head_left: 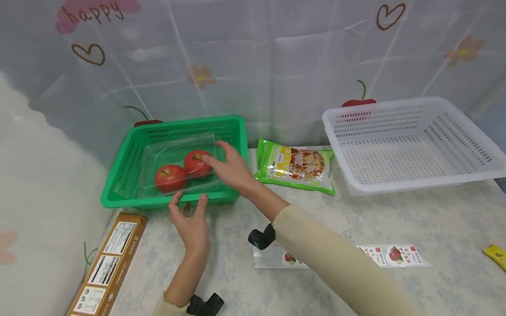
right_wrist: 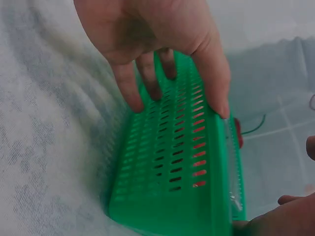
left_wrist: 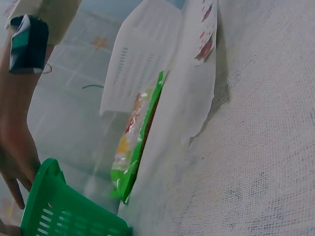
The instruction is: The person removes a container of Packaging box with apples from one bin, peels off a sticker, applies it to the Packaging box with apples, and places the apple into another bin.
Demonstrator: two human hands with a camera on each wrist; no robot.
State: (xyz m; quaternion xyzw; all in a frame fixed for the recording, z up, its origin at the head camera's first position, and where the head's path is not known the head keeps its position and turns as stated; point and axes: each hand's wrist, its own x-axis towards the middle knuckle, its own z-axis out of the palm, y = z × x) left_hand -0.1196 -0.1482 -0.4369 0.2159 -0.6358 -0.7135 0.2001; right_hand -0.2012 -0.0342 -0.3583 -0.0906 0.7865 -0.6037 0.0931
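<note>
Two apples [head_left: 182, 171] in a clear tray [head_left: 177, 159] are reached by the spread right hand [head_left: 231, 169], while the basket [head_left: 122, 175] is steadied by the open-fingered left hand [head_left: 191, 225].

Brown box [head_left: 98, 284]: lower end cut off by frame edge.
Label print: too small to read.
Apples [head_left: 171, 178]: seen through clear tray, blurred.
</note>
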